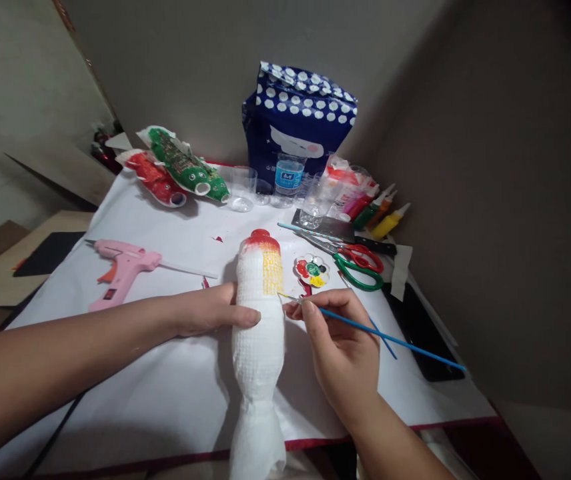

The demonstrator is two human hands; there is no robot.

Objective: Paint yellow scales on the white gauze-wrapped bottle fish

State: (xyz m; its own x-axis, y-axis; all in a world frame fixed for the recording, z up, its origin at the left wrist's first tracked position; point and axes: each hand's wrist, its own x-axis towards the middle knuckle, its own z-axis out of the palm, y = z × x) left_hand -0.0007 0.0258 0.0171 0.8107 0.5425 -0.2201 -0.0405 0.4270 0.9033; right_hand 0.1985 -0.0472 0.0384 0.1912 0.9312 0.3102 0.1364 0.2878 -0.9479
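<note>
A white, gauze-textured fish-shaped form (258,347) lies lengthwise before me, its narrow end red and a yellow patch of marks on its right side. My left hand (223,310) grips it from the left, the thumb across its top. Pinched in my right hand (343,340) is a thin blue paintbrush (400,341), its tip touching the form at the lower edge of the yellow. Just beyond the right hand sits a flower-shaped paint palette (311,271) with red, green, black and yellow paint. A second blue brush (388,347) shows partly behind that hand.
A pink glue gun (125,263) lies at left. Green and red painted fish (180,163) rest behind it. Clear plastic cups (243,190), a blue bag (300,127) and paint bottles (383,213) stand at the back. Green-handled scissors (360,273) and a black phone (428,343) are at right.
</note>
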